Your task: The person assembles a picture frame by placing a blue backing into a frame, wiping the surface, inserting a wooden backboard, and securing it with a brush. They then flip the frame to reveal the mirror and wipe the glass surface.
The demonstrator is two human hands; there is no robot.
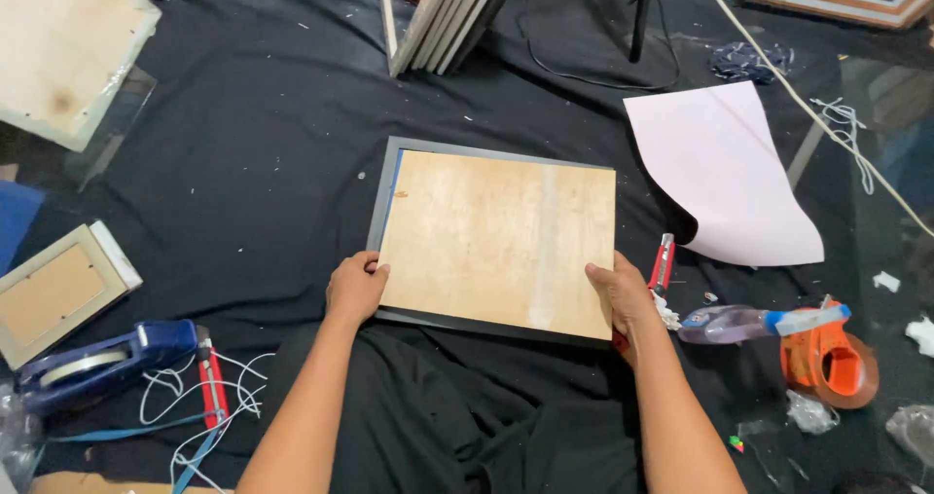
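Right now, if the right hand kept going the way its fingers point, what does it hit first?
The right hand already grips the plywood backing board at its right edge, fingers pointing up and left. Going on, it would slide across that board; nothing else sits on it, though depth is hard to judge.

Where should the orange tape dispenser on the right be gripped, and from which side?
Probably by its clear handle, coming from the left. The orange tape dispenser lies on the black cloth with that handle pointing toward the right hand, free of clutter, while the round orange body looks bulkier to close fingers around.
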